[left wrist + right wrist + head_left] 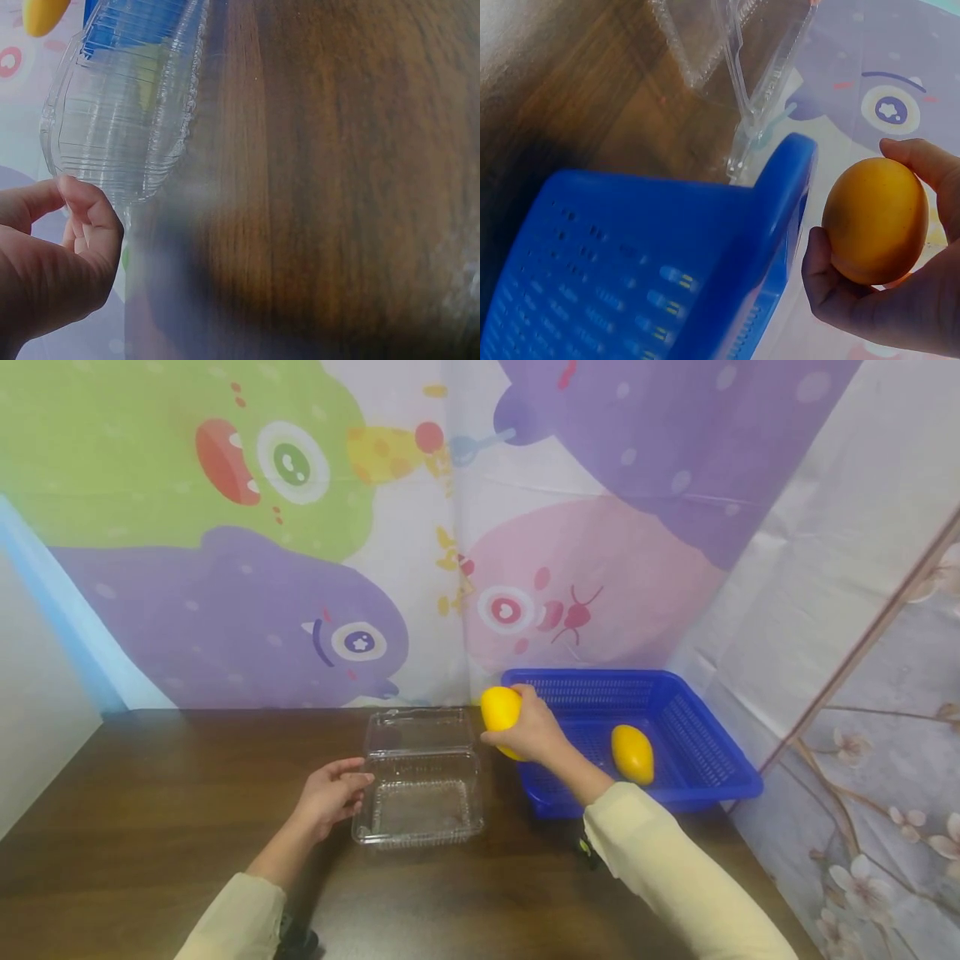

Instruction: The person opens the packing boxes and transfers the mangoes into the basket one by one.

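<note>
A yellow mango (pixel 500 708) is in my right hand (pixel 534 727), held above the left edge of the blue basket. The right wrist view shows the fingers and thumb curled round the mango (pixel 876 221). A second mango (pixel 633 754) lies inside the basket. On the table stands a clear plastic clamshell box (pixel 420 837), its lid folded back toward the wall. My left hand (pixel 330 795) pinches the left rim of this box between thumb and fingers; the left wrist view has the hand (pixel 71 251) at the box's (pixel 112 127) edge.
The blue plastic basket (pixel 723 774) with slotted walls stands right of the box, near the right-hand wall. Behind the brown wooden table (pixel 150 827) hangs a cloth (pixel 262 593) printed with cartoon animals. A flowered panel (pixel 885 827) borders the right side.
</note>
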`<state>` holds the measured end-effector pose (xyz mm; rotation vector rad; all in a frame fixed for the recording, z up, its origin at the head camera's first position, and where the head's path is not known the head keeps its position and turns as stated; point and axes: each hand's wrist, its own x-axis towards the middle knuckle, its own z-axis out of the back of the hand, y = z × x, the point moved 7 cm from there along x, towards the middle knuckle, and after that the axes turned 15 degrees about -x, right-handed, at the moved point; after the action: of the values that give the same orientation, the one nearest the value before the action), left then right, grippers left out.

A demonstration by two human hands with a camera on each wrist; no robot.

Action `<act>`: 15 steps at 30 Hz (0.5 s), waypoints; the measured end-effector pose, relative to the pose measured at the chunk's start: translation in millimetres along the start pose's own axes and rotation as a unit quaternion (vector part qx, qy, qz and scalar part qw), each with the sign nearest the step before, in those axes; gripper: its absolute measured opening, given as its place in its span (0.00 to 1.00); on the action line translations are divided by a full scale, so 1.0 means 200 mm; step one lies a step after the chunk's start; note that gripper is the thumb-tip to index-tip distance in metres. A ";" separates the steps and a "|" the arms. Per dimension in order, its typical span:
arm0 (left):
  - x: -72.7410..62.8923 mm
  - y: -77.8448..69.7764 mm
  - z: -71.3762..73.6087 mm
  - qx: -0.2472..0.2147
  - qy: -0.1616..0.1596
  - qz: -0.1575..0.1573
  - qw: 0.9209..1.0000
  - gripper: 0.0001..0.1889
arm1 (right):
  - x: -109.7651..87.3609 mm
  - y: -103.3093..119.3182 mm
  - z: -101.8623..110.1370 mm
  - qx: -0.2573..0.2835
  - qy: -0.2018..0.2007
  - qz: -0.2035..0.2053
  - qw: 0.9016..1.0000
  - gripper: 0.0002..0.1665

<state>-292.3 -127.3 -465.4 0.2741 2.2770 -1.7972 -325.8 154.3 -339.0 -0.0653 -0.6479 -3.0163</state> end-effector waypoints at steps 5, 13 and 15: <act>0.00 0.00 0.00 0.000 0.003 -0.002 1.000 0.28 | 0.00 -0.04 0.02 0.000 0.003 -0.008 1.000 0.53; 0.01 0.00 0.00 0.000 -0.001 0.000 1.000 0.28 | 0.00 -0.08 0.03 -0.003 0.003 -0.014 1.000 0.54; 0.01 0.00 0.00 0.001 -0.002 0.001 1.000 0.28 | 0.00 -0.09 0.03 -0.005 0.003 -0.014 1.000 0.54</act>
<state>-293.5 -127.8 -466.4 0.2713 2.2716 -1.7980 -327.0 173.3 -340.7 -0.0483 -0.6373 -3.0465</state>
